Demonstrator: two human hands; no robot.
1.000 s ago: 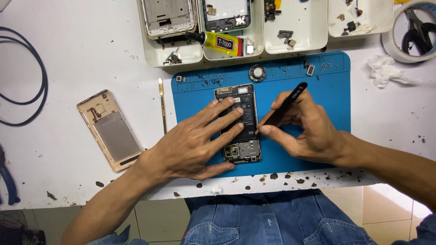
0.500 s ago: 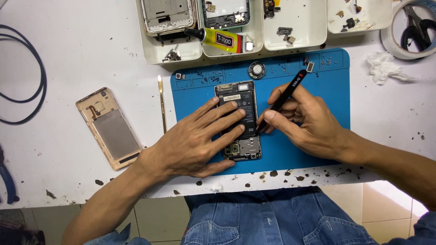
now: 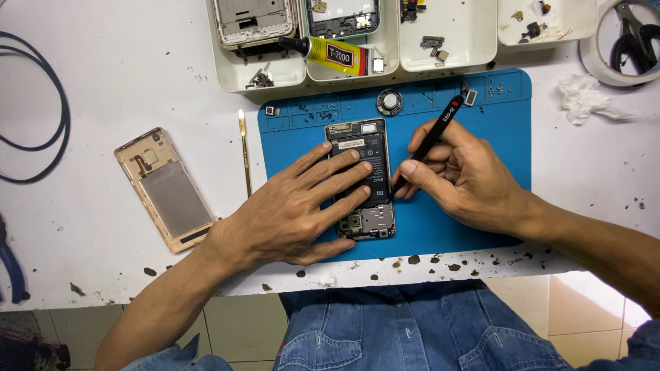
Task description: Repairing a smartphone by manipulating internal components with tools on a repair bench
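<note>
Right now my left hand lies flat and spread wide across the opened phone, fingers fanned over its dark battery and pressing it down onto the blue work mat. The phone sits upright near the middle of the mat, back cover off, with its circuit board showing at the lower end beside my fingertips. My right hand is closed around a black pry tool, held like a pen; the tool slants from upper right down to lower left, and its tip meets the phone's right edge about halfway along. Whether the tip is under the battery or only against the frame, I cannot tell.

On the white table, to the left of the mat, lies a gold back cover, inner side up and tilted, well apart from the phone. Between it and the mat rests a thin gold-coloured metal tool, just beside the mat's left edge. Above the mat stand white parts trays holding phone frames and small parts, with a yellow glue tube lying across two of them. A small round speaker part sits at the mat's top edge.
</note>
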